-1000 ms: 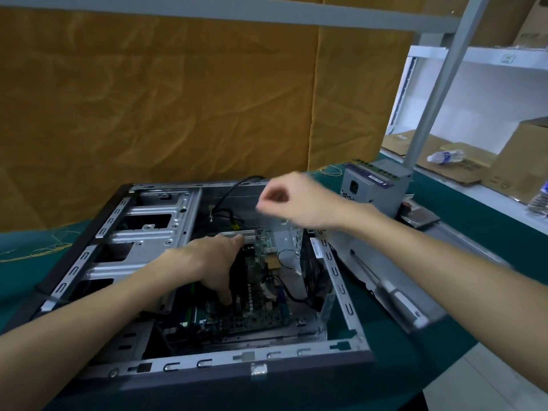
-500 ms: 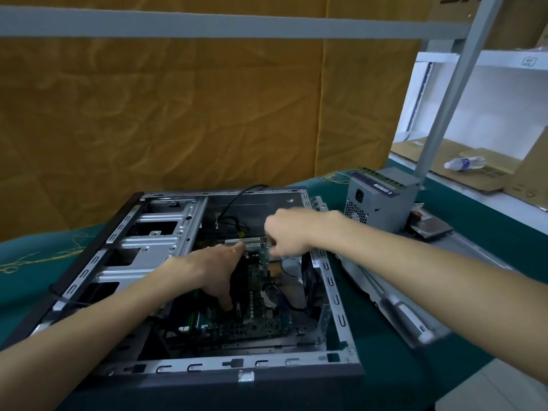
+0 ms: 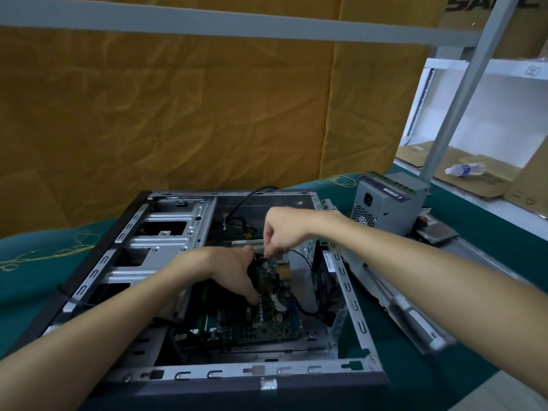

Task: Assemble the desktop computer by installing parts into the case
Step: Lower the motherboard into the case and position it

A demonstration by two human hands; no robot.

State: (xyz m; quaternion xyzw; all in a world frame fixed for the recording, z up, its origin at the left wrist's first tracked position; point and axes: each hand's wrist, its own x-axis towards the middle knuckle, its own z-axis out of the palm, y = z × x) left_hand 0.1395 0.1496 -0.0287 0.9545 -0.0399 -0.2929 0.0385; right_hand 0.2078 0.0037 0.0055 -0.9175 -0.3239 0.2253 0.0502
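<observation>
Yellow cloth hangs behind the green-covered bench (image 3: pixel 504 247), where the open case (image 3: pixel 350 307) lies at lower centre. Inside it, the motherboard (image 3: pixel 267 321) is pressed by the left hand (image 3: pixel 225 271) with fingers extended, while the right hand (image 3: pixel 281 229) pinches something small, perhaps a screw or connector. If dropped, it could be lost among components, or pins could be bent.

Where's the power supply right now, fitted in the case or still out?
Out. The power supply stands on the green cloth to the right of the open case, beyond the right forearm, with no hand on it.
</observation>
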